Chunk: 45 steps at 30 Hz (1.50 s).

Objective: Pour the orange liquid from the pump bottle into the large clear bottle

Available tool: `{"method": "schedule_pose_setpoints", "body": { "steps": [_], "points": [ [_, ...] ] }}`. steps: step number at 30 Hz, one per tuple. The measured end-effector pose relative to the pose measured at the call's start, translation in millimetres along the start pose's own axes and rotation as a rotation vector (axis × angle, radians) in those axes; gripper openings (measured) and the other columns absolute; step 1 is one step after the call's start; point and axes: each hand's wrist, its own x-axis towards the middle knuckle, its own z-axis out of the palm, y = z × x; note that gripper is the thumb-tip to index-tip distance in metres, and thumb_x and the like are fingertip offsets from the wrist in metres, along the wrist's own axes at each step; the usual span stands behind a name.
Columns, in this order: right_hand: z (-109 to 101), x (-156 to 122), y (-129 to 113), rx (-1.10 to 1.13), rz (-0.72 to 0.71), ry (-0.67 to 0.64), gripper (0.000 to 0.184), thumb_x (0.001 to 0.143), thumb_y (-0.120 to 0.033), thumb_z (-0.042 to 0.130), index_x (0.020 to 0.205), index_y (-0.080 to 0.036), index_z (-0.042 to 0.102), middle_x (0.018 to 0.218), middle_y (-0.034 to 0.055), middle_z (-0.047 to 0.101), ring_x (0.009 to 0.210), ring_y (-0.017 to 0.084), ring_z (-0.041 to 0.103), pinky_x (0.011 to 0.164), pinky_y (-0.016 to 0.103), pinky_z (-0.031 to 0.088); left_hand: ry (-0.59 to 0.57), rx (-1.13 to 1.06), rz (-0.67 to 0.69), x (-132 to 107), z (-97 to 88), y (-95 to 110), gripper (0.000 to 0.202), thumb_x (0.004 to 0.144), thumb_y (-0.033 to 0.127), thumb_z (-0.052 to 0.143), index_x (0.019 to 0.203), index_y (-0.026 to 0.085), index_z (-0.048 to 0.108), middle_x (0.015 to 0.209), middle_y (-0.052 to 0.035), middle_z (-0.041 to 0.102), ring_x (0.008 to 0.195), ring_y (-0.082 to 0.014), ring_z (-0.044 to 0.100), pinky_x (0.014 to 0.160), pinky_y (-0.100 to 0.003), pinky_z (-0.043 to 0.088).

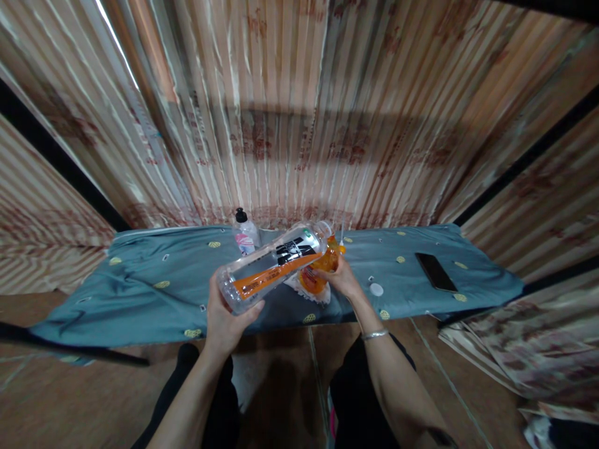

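A large clear plastic bottle [271, 268] with an orange and black label lies tilted in my left hand [229, 321], which grips it near its base. Its open mouth points up and right, over a smaller orange bottle [312, 280]. My right hand [340, 277] is wrapped round the upper part of that orange bottle. Under it is a white cloth [322, 298], partly hidden. Whether liquid passes between the bottles I cannot tell. A white cap [376, 289] lies on the blue cloth to the right of my right hand.
The low table or bench has a blue patterned cloth [163, 312]. A pump-type bottle with a black top [246, 234] stands behind the clear bottle. A dark phone [435, 272] lies at the right. Pleated curtains [290, 125] and black poles [528, 156] enclose the space.
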Motion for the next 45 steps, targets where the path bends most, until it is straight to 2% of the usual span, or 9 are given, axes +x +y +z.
{"method": "schedule_pose_setpoints", "body": {
  "steps": [7,13,24,35,45],
  "points": [
    [2,-1,-6,0.027,0.025,-0.015,0.075,0.055,-0.048,0.097,0.118,-0.024,0.064,0.117,0.0083,0.079,0.111,0.032,0.074,0.102,0.049,0.059,-0.001,0.000,0.008,0,1.7,3,0.088,0.053,0.054,0.093,0.125,0.020,0.056,0.115,-0.0100,0.068,0.102,-0.0285,0.072,0.086,-0.041,0.063],
    [3,-3,-10,0.057,0.035,-0.023,0.075,0.054,-0.050,0.097,0.115,-0.024,0.063,0.118,0.0097,0.078,0.112,0.032,0.074,0.102,0.049,0.059,0.007,0.019,0.000,0,1.2,0,0.091,0.053,0.054,0.093,0.128,0.020,0.054,0.117,-0.0102,0.067,0.106,-0.0299,0.071,0.091,-0.043,0.062],
    [2,-2,-10,0.028,0.028,-0.017,0.076,0.054,-0.051,0.097,0.116,-0.024,0.063,0.119,0.0092,0.078,0.112,0.032,0.074,0.103,0.050,0.058,0.014,0.016,0.014,0,1.4,3,0.088,0.052,0.055,0.093,0.125,0.021,0.056,0.114,-0.0085,0.068,0.100,-0.0280,0.072,0.086,-0.041,0.063],
    [4,-4,-15,0.102,0.043,-0.012,0.075,0.051,-0.048,0.097,0.111,-0.024,0.061,0.116,0.0092,0.079,0.110,0.032,0.075,0.102,0.050,0.059,0.003,-0.002,0.006,-1,1.8,2,0.088,0.054,0.053,0.092,0.127,0.022,0.055,0.117,-0.0105,0.068,0.105,-0.0308,0.071,0.092,-0.045,0.062],
    [3,-3,-13,0.080,0.043,-0.011,0.078,0.052,-0.048,0.098,0.116,-0.024,0.062,0.119,0.0098,0.078,0.113,0.033,0.075,0.105,0.051,0.058,0.002,-0.010,0.009,-1,2.1,2,0.089,0.053,0.054,0.093,0.127,0.022,0.055,0.118,-0.0106,0.068,0.106,-0.0305,0.071,0.094,-0.045,0.061]
  ]
}}
